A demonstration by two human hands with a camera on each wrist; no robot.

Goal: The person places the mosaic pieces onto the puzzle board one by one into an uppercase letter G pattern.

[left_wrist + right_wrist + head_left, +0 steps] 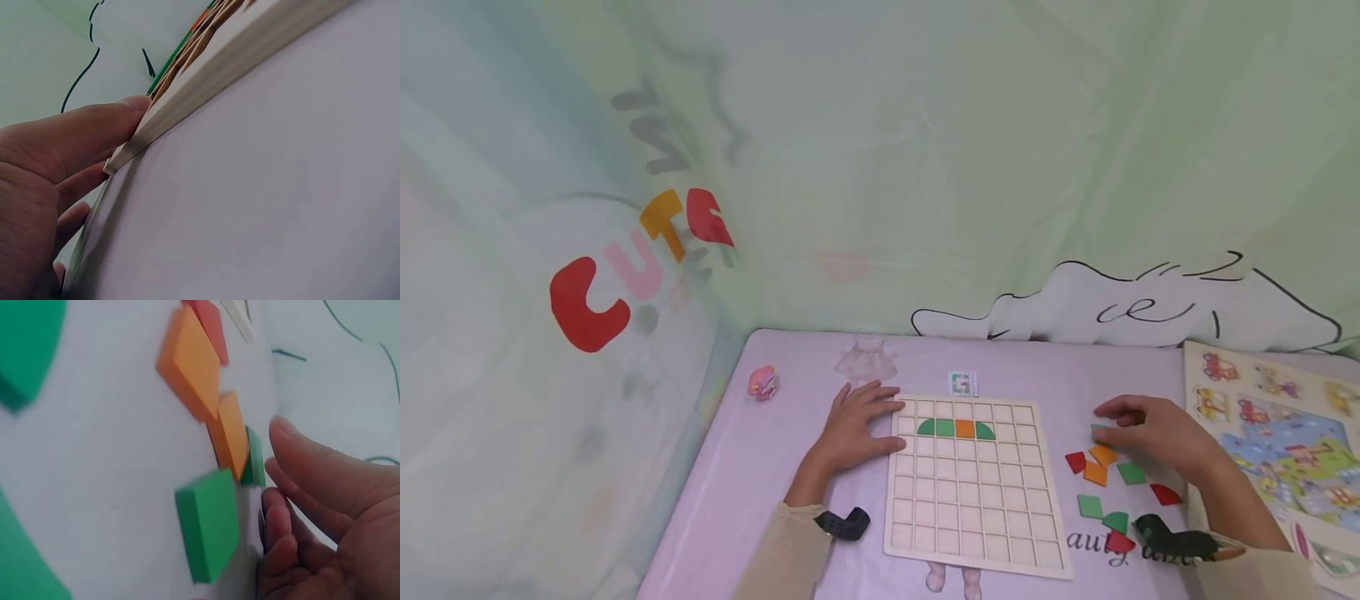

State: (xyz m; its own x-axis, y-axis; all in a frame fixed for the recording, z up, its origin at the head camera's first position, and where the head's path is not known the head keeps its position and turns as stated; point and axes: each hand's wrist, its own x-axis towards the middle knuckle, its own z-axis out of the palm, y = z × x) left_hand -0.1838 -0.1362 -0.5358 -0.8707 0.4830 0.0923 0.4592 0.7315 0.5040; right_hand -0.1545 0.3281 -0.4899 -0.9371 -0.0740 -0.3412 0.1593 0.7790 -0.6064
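Observation:
A pale wooden grid board (970, 517) lies on the table. Near its top, one row holds a green quarter-round piece (927, 428), a green square (946, 427), an orange square (965, 428) and another green quarter-round (985, 431). My left hand (853, 425) rests at the board's upper left edge, fingers spread, the thumb touching the rim in the left wrist view. Over the loose pieces at the right, my right hand (1157, 433) has its thumb and forefinger apart beside a green piece (254, 456), partly hidden by the thumb in the head view.
Several loose red, orange and green pieces, among them an orange square (1095, 473) and a red quarter-round (1165, 494), lie right of the board. A small pattern card (962, 384) sits above it. A pink toy (762, 382) is at far left, a picture puzzle (1247, 387) at far right.

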